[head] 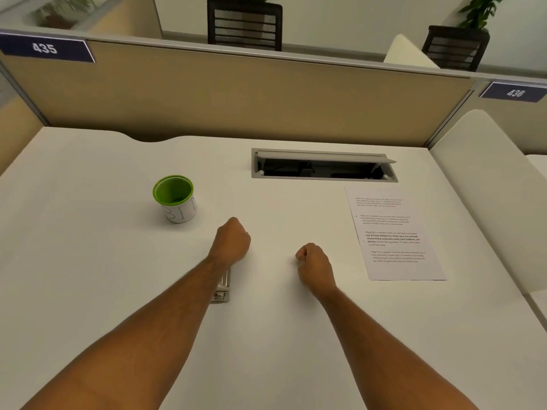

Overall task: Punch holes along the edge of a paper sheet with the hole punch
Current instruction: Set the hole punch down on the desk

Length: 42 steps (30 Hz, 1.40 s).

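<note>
Two fists over a white desk, one hole punch, one printed sheet.

The left hand [232, 242] and right hand [313, 263] each have their fingers curled tight into the palm, pinching nothing visible. One metal hole punch [222, 287] lies on the desk [88, 261] just behind the left knuckles, mostly hidden by that wrist. One paper sheet [395, 233] lies flat, apart from the right fingers on their outer side. One green cup [174, 198] stands beyond the left fingers; one open cable slot [324, 164] lies farther ahead.
</note>
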Each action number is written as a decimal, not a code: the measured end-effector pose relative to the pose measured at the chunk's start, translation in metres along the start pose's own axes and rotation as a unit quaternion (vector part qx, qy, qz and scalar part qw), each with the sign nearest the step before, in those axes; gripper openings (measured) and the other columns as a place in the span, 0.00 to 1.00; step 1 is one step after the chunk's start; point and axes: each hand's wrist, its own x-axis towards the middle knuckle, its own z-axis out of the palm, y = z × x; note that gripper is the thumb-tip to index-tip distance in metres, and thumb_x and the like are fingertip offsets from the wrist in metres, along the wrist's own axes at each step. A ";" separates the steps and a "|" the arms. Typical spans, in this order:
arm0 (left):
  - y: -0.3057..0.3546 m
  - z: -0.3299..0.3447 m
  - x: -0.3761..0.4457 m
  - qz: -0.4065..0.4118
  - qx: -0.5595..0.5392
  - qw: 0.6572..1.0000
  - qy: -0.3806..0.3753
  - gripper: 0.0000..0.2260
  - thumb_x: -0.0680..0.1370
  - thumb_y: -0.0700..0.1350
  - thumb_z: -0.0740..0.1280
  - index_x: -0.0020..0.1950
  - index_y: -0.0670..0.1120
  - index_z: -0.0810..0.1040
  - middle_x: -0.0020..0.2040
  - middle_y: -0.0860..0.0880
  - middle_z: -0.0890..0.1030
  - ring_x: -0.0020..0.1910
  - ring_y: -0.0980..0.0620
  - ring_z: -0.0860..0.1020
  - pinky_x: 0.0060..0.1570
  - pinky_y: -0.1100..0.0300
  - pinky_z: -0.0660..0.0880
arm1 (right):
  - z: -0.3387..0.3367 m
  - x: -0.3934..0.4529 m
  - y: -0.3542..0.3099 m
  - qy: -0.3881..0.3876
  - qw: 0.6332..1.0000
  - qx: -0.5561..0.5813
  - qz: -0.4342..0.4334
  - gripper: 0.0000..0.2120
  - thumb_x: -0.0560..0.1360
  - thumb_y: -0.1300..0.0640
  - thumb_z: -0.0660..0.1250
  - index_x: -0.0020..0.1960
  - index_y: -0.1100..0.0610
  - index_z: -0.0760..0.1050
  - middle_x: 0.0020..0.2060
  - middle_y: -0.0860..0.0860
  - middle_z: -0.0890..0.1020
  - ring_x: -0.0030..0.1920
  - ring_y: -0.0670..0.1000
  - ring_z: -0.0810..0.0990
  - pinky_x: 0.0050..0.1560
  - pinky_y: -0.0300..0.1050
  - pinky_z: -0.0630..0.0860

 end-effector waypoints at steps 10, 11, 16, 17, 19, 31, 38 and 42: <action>-0.018 -0.065 0.018 0.043 -0.115 0.980 0.158 0.08 0.78 0.36 0.61 0.49 0.43 0.78 0.46 0.48 0.82 0.44 0.49 0.80 0.42 0.57 0.77 | 0.035 0.024 -0.108 -0.028 0.993 -0.022 -0.116 0.13 0.73 0.72 0.57 0.42 0.54 0.70 0.45 0.52 0.79 0.42 0.50 0.74 0.37 0.39 0.67; -0.021 -0.072 0.021 0.050 -0.115 0.978 0.168 0.08 0.78 0.35 0.61 0.49 0.43 0.78 0.45 0.49 0.82 0.44 0.50 0.79 0.40 0.60 0.76 | 0.039 0.026 -0.120 -0.027 0.991 -0.022 -0.128 0.13 0.74 0.72 0.57 0.43 0.55 0.71 0.46 0.53 0.80 0.43 0.51 0.75 0.39 0.40 0.67; -0.040 -0.108 0.035 0.047 -0.077 0.969 0.229 0.07 0.79 0.38 0.63 0.48 0.43 0.81 0.42 0.51 0.79 0.42 0.51 0.77 0.37 0.66 0.72 | 0.060 0.036 -0.181 -0.035 0.982 -0.024 -0.184 0.12 0.76 0.72 0.59 0.45 0.56 0.71 0.49 0.56 0.81 0.46 0.54 0.78 0.44 0.42 0.70; -0.044 -0.115 0.039 0.040 -0.067 0.967 0.243 0.06 0.79 0.39 0.64 0.48 0.42 0.81 0.43 0.50 0.79 0.43 0.50 0.77 0.41 0.62 0.74 | 0.064 0.038 -0.192 -0.038 0.980 -0.026 -0.192 0.12 0.75 0.72 0.59 0.45 0.56 0.71 0.50 0.56 0.82 0.47 0.54 0.79 0.44 0.43 0.70; -0.053 -0.128 0.045 0.030 -0.050 0.963 0.264 0.07 0.80 0.40 0.64 0.50 0.42 0.82 0.46 0.48 0.82 0.46 0.49 0.79 0.47 0.59 0.75 | 0.072 0.042 -0.211 -0.040 0.977 -0.032 -0.208 0.11 0.75 0.72 0.59 0.46 0.58 0.73 0.50 0.57 0.82 0.47 0.55 0.80 0.44 0.45 0.73; -0.080 -0.164 0.072 0.058 0.055 0.969 0.236 0.09 0.80 0.46 0.67 0.56 0.46 0.84 0.51 0.45 0.85 0.49 0.48 0.80 0.53 0.53 0.80 | 0.114 0.072 -0.275 0.004 0.966 -0.100 -0.237 0.07 0.82 0.59 0.63 0.53 0.61 0.78 0.55 0.58 0.74 0.45 0.54 0.79 0.50 0.48 0.82; -0.079 -0.156 0.076 0.076 0.075 0.970 0.219 0.11 0.79 0.46 0.67 0.60 0.48 0.83 0.54 0.45 0.84 0.51 0.48 0.80 0.54 0.54 0.79 | 0.116 0.074 -0.274 -0.005 0.963 -0.122 -0.242 0.06 0.82 0.61 0.63 0.52 0.62 0.78 0.54 0.59 0.74 0.45 0.56 0.79 0.50 0.49 0.82; -0.081 -0.154 0.076 0.078 0.083 0.971 0.211 0.12 0.78 0.45 0.69 0.62 0.49 0.82 0.55 0.44 0.83 0.53 0.46 0.80 0.55 0.52 0.79 | 0.113 0.075 -0.272 -0.008 0.959 -0.119 -0.256 0.08 0.82 0.62 0.62 0.52 0.62 0.80 0.53 0.59 0.75 0.46 0.56 0.79 0.48 0.46 0.79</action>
